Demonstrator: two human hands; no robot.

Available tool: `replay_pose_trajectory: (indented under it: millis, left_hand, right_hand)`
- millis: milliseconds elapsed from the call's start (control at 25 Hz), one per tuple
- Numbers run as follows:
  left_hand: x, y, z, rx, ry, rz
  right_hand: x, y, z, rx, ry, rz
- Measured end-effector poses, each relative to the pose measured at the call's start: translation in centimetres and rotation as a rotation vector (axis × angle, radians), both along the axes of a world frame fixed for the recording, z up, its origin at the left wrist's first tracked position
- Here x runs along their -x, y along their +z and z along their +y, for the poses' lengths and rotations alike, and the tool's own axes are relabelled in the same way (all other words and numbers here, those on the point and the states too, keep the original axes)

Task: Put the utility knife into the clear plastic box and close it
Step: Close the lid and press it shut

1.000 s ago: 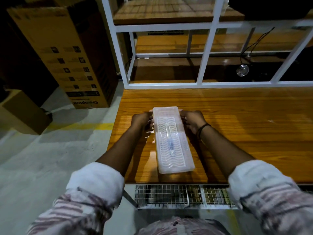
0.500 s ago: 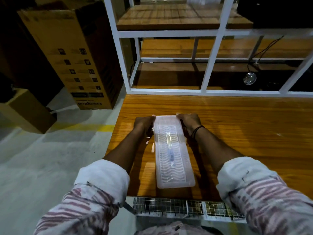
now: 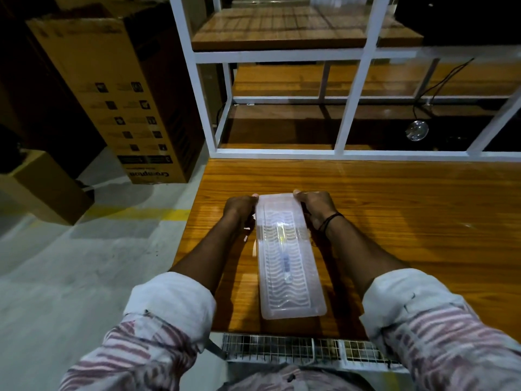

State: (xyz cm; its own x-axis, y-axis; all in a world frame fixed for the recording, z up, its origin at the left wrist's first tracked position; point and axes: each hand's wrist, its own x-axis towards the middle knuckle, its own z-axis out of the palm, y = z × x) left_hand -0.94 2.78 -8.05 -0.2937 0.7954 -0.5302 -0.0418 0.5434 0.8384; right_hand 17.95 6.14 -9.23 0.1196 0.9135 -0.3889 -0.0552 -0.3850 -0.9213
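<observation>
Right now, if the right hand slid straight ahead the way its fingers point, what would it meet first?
The right hand grips the far end of the box, fingers pointing away across the table. Ahead lies bare wood, then the white shelf frame at the table's far edge, probably the first contact, though depth is hard to judge.

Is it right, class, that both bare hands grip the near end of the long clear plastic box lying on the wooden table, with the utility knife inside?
Not quite. In the head view, the left hand and right hand grip the far end of the long clear plastic box, not the near end. It does lie on the wooden table, with the utility knife inside.
</observation>
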Motion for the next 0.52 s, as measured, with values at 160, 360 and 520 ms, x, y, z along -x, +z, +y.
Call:
replay_pose_trajectory:
  millis: [160, 360, 520]
  left_hand:
    - [-0.5, 0.7, -1.1, -0.045, 0.035, 0.000]
    - [-0.7, 0.6, -5.4, -0.164, -0.020, 0.166]
    - [-0.5, -0.2, -10.8, -0.171, -0.019, 0.080]
  right_hand:
    - [0.2, 0.3, -0.7, -0.015, -0.026, -0.064]
    - [-0.7, 0.3, -6.7, -0.063, 0.029, 0.043]
    - [-2.7, -0.2, -12.3, -0.075, 0.022, 0.138]
